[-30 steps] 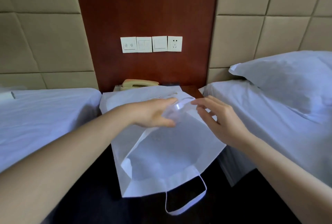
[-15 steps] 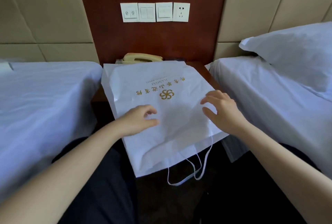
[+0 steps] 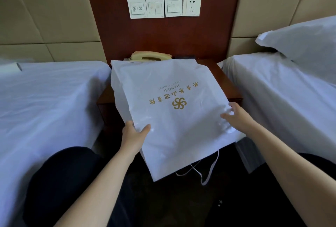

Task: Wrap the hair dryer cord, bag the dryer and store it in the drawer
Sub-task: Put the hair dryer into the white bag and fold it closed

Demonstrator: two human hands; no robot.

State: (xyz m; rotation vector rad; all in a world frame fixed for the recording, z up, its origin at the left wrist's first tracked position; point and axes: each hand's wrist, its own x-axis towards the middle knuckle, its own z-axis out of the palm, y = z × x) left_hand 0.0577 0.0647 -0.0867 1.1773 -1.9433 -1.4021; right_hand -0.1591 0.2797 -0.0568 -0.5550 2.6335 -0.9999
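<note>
A white bag with a gold logo lies flat over the wooden nightstand, its mouth end and white handle straps hanging off the front edge toward me. My left hand grips the bag's left edge, thumb on top. My right hand holds the bag's right edge, fingers curled on the crinkled material. The hair dryer and its cord are not visible; whether they are inside the bag cannot be told.
A beige telephone sits behind the bag on the nightstand. White beds flank it, left and right, with a pillow at the right. Wall switches and a socket are above. My dark-clothed knees are below.
The bag was held open a second ago; it now lies flat, logo up. Both hands moved from the bag's mouth outward to its left and right edges.
</note>
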